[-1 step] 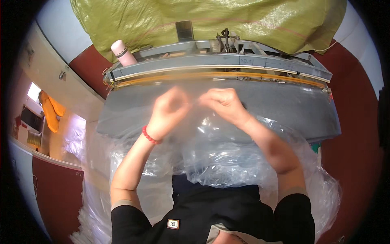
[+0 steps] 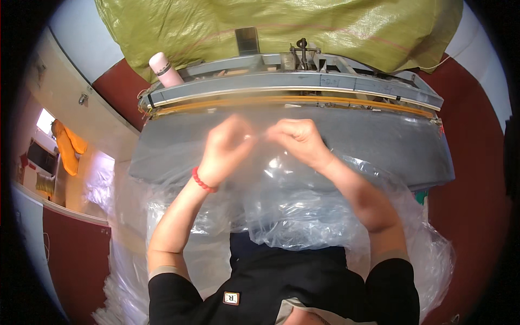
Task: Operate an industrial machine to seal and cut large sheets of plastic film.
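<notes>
Right hand [image 2: 299, 138] pinching the clear film [image 2: 309, 216], left hand [image 2: 223, 146] raised just beside it, too blurred to tell its grip; the film spills over the grey table's [image 2: 390, 135] near edge. Light fingertips, hands level: that should spare thin sheeting a stretch.

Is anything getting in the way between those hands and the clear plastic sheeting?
Nothing visible does. The right hand appears to pinch the clear plastic sheeting, close to the blurred left hand, above the grey work surface. The pink bottle stands beyond them, off to the left.
</notes>
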A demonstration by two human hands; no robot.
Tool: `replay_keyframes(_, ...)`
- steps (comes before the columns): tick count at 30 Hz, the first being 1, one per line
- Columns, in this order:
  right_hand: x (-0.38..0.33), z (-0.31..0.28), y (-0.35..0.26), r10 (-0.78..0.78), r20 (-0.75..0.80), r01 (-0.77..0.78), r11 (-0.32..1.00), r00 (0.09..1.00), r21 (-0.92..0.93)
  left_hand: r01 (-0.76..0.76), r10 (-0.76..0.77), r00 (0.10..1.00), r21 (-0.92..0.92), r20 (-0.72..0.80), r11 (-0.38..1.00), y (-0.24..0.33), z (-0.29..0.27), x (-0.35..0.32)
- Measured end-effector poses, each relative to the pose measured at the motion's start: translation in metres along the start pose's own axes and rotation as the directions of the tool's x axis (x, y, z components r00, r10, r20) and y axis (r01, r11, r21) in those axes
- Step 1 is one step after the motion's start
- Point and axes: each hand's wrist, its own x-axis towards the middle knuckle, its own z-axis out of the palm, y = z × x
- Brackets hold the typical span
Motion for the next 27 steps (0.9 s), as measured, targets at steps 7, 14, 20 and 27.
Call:
replay_keyframes(7, 0.006, 0.027, 0.011, 0.512, 0.129, -0.503, 0.708, 0.849, 0.496, -0.145, 0.276, 0.959, 0.714, -0.070, 0.685, -0.008, 0.017, 0.004)
replay_keyframes(14, -0.053, -0.114, 0.108, 0.639, -0.530, -0.257, 0.740, 0.558, 0.622, -0.034, 0.234, 0.960, 0.764, -0.155, 0.644, -0.104, -0.025, -0.055)
replay_keyframes(20, -0.289, -0.405, 0.157, 0.230, -0.912, -0.804, 0.574, 0.340, -0.155, 0.139, -0.105, 0.990, 0.799, -0.095, 0.586, -0.099, -0.085, -0.123)
replay_keyframes(27, -0.296, -0.386, 0.060, 0.168, -0.934, -0.881, -0.313, 0.317, -0.355, 0.642, -0.614, 0.767, 0.247, -0.188, 0.726, -0.131, -0.130, -0.089)
